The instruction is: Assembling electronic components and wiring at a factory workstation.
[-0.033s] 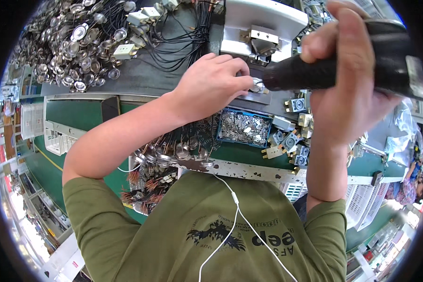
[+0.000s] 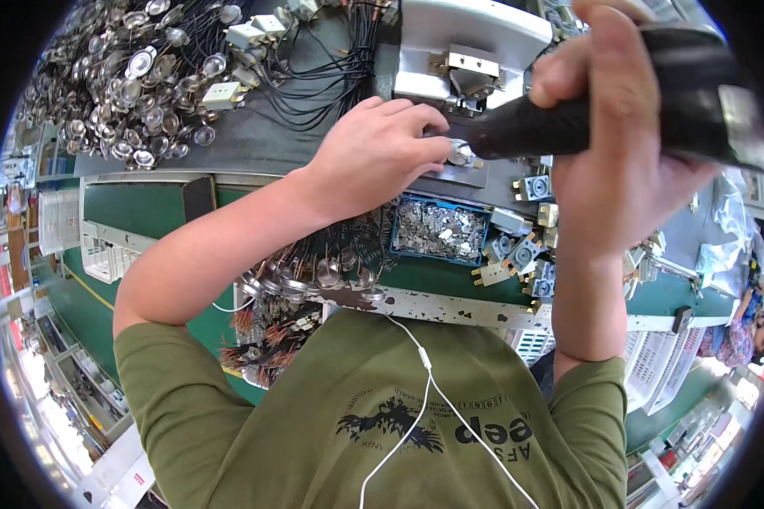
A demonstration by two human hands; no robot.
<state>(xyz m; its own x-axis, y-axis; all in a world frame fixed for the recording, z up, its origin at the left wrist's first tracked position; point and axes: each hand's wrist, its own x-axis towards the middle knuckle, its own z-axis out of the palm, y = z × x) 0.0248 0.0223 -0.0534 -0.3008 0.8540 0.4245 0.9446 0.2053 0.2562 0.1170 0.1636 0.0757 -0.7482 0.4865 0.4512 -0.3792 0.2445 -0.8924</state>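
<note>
tapered tool [image 2: 535, 129] in right grip [image 2: 615, 174], round metal part [image 2: 461, 153] by left grip [image 2: 380, 154], hold unclear

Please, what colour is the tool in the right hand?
The tool is mostly black; it shows best in the head view.

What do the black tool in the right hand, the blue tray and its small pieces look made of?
Black tool: likely plastic or rubber, dark with soft sheen. Blue tray: probably plastic, judging by its evenly coloured thin rim. Small pieces: apparently bare metal, silvery with bright glints.
</note>
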